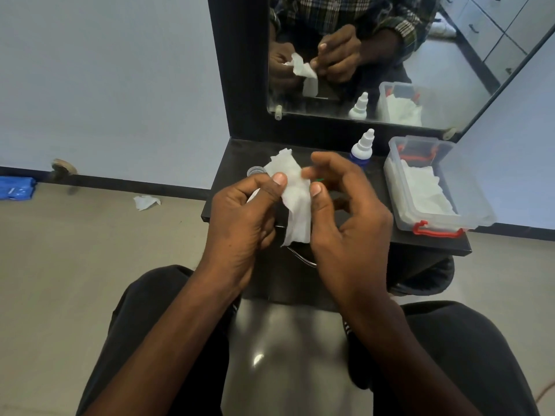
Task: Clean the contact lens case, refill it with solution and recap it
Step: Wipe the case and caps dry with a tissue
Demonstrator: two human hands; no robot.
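While two hands (294, 205) grip one tissue (295, 202), one bottle (362, 150) stands.

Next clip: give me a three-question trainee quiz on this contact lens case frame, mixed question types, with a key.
1. True or false: the solution bottle stands capped on the shelf, touched by neither hand.
2. What holds the spare tissues? A) the clear box with red latches B) a drawer C) a paper bag
3. Fill in: the left hand and the right hand both hold a white ____.

Key: 1 true; 2 A; 3 tissue. A bit of green shows at the right fingers; whether it is the case cannot be told.
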